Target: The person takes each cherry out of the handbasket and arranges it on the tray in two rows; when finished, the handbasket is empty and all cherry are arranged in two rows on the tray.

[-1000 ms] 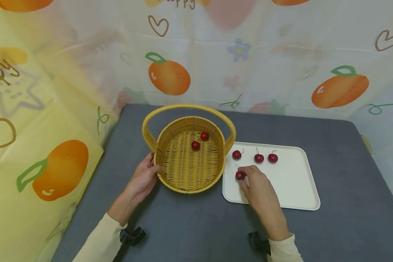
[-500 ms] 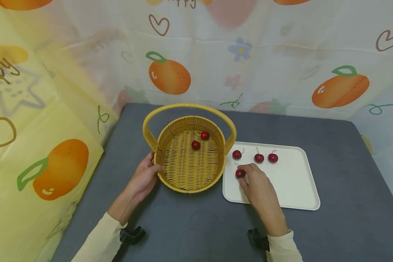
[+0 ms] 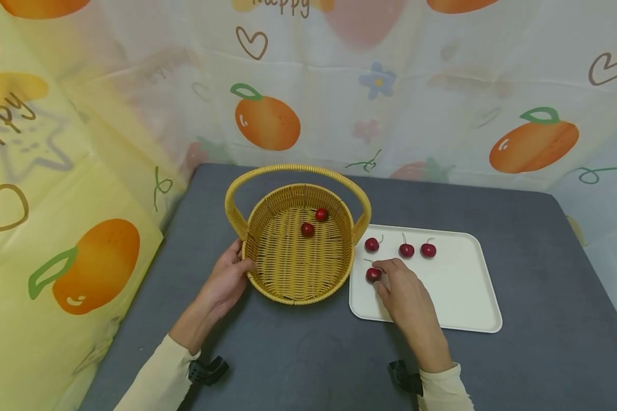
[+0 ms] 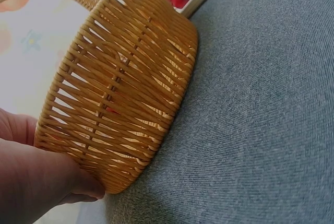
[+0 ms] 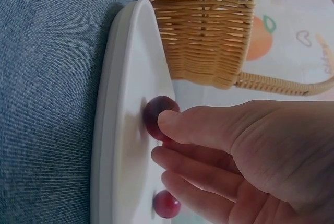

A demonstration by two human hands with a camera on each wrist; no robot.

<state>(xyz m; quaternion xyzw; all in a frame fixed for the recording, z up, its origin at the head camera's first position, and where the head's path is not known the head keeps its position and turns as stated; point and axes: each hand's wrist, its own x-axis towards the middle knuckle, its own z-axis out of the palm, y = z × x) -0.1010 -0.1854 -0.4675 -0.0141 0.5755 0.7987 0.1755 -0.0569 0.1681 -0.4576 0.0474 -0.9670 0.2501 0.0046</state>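
Note:
My left hand (image 3: 227,279) grips the side of a yellow woven basket (image 3: 298,285) with a tall arched handle, its thumb over the rim. Two red cherries lie inside, one cherry (image 3: 307,229) near the middle and another cherry (image 3: 321,214) behind it. Over the left part of a white tray (image 3: 468,285), my right hand (image 3: 408,302) pinches a stemmed cherry (image 3: 373,274) between thumb and fingers. The right wrist view shows the thumb against this cherry (image 5: 156,114), close to the tray surface; whether it touches the tray I cannot tell.
Along the tray's back half lie a left cherry (image 3: 372,245), a middle cherry (image 3: 406,250) and a right cherry (image 3: 428,250), all with stems. Basket and tray stand side by side on a grey cloth-covered table (image 3: 308,354). A fruit-printed curtain (image 3: 329,114) hangs behind.
The cherry at my right hand has shifted slightly left, its stem now pointing more to the left. My left hand and the basket have stayed in place.

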